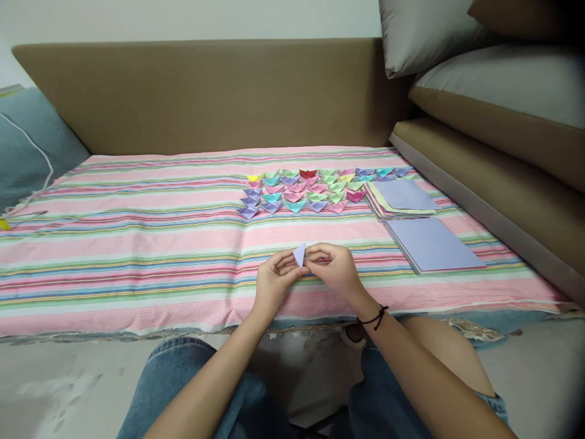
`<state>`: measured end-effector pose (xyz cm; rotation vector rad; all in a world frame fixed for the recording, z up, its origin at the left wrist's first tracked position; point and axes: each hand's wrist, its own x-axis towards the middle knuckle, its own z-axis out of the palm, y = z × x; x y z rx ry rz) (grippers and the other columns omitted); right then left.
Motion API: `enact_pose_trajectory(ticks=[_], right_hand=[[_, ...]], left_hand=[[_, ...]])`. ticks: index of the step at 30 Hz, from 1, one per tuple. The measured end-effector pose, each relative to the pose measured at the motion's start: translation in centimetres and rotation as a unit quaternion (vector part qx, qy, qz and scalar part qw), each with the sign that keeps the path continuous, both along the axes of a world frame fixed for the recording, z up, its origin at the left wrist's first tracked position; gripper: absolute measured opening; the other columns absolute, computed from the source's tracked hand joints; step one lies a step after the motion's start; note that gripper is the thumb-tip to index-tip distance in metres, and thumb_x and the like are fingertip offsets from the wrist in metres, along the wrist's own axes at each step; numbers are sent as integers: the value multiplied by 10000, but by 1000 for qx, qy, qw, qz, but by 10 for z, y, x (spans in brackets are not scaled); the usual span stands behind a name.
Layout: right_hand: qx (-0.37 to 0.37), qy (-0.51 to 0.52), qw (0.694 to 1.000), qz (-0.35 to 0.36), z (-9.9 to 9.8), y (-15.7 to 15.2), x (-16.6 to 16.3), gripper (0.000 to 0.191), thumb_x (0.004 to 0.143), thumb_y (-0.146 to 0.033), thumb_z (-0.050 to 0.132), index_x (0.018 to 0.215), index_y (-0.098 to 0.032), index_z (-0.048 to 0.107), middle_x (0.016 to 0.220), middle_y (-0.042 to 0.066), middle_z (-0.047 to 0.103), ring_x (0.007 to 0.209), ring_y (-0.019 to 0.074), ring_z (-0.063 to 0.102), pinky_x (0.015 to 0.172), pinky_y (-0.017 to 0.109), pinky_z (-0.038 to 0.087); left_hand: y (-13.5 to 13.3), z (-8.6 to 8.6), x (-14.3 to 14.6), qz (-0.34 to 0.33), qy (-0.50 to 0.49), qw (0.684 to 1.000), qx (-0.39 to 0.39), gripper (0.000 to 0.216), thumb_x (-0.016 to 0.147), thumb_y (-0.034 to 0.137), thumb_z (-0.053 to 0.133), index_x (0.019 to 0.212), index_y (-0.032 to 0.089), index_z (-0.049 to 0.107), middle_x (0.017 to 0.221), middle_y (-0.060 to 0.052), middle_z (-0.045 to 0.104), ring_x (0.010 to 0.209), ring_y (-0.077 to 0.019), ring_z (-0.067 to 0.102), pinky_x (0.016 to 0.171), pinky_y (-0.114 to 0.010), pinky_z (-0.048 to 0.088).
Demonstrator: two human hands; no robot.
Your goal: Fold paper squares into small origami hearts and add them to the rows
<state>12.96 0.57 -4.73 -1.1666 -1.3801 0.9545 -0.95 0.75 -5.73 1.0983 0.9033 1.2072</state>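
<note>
A small piece of folded lavender paper (299, 254) is pinched between my two hands above the front part of the striped cloth. Its visible face is a triangle. My left hand (278, 273) grips its left and lower side with thumb and fingers. From the right, my right hand (336, 268) closes its fingertips on the other side; a dark cord circles that wrist. Beyond my hands, several folded paper boats (295, 196) in pink, green, blue, purple, yellow and red stand in rows.
Two stacks of square paper lie to the right, a lavender-topped stack (434, 244) and a mixed-colour stack (402, 196). The striped cloth (114, 244) covers the seat before a brown backrest (228, 97). Large cushions (503, 85) are piled at right. A white cable (34, 146) runs at far left.
</note>
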Motion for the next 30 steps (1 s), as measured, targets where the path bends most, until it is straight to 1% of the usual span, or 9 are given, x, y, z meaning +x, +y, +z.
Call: enact_pose_trajectory(ticks=[4,7,10,13,16,20,25,30], right_hand=[[-35,34,999,24,-1,0,0,72,634,-179,656,692,-160,693,649,45,704,638,199,668,576,275,510],[-62,83,995,4,1,1,2,61,594,-184,689,652,-166,679,600,22,683,586,177,645,551,266,491],[-97,155,983,-20,4,2,4,102,559,-214,725,633,-170,671,591,6,676,576,154,629,570,261,484],[-114,193,975,-14,5,2,4,136,541,-234,742,641,-173,673,611,5,682,597,150,627,599,264,486],[-115,191,975,-1,4,1,1,159,536,-258,750,651,-176,675,608,6,680,600,156,625,607,275,489],[-116,188,975,9,1,-1,-4,146,535,-258,748,632,-182,670,597,6,678,585,159,623,595,278,485],[-107,190,976,23,-4,-2,-7,86,563,-215,724,642,-196,694,632,10,696,646,177,644,644,296,501],[-107,183,977,21,-3,-3,-7,62,586,-164,707,630,-207,716,634,0,700,656,156,647,642,258,497]], left_hand=[[0,-2,-2,-18,22,999,19,441,580,238,787,994,153,662,992,-84,709,872,-225,676,808,-345,547],[0,2,-3,-24,34,999,28,466,587,235,785,1032,169,661,1003,-76,708,907,-231,667,829,-353,538],[-1,9,-5,-1,36,999,21,407,639,275,751,1025,175,671,1041,-79,697,952,-241,652,854,-376,525],[-3,15,-6,35,50,998,18,313,673,305,725,954,169,701,1013,-82,706,941,-249,655,857,-392,521],[-6,17,-6,56,75,995,29,291,630,276,756,897,166,719,950,-73,721,898,-248,667,829,-375,535],[-10,17,-5,42,75,995,43,290,631,252,757,908,176,718,913,-49,731,866,-234,678,799,-347,552],[-13,14,-4,64,69,995,38,253,643,257,748,878,168,718,865,-50,736,829,-239,687,752,-344,567],[-14,9,-2,68,55,996,33,217,654,244,737,850,154,714,878,-67,735,853,-243,683,767,-344,560]])
